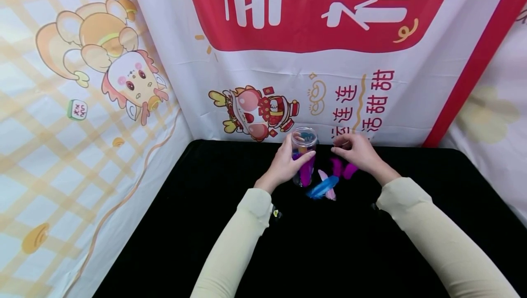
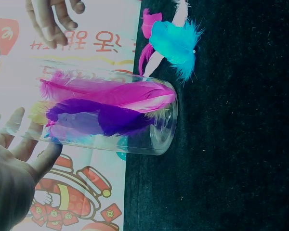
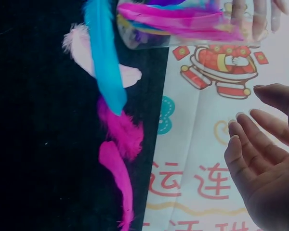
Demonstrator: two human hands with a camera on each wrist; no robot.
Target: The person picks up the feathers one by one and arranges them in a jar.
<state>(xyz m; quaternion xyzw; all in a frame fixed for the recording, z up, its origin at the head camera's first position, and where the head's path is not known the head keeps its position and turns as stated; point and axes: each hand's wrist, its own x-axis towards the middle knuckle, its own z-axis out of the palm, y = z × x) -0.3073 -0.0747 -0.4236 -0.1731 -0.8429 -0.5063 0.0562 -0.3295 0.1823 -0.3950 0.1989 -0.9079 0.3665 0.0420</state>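
Note:
My left hand (image 1: 285, 162) grips a clear jar (image 1: 311, 134), thumb on the near side and fingers round the far side. The jar stands upright at the back of the table, open at the top. Inside it are several feathers, among them a purple feather (image 2: 106, 118) and a magenta feather (image 2: 120, 96). To the right of the jar, my right hand (image 1: 359, 152) hovers with loosely bent fingers and holds nothing. Below it lie two magenta feathers (image 3: 123, 132), a blue feather (image 3: 105, 57) and a pale pink feather (image 3: 81, 50); the blue one crosses over the pale pink one.
A black cloth (image 1: 321, 243) covers the table. Right behind the jar hangs a white and red printed banner (image 1: 255, 65), and a checked printed sheet (image 1: 82, 151) hangs along the left side.

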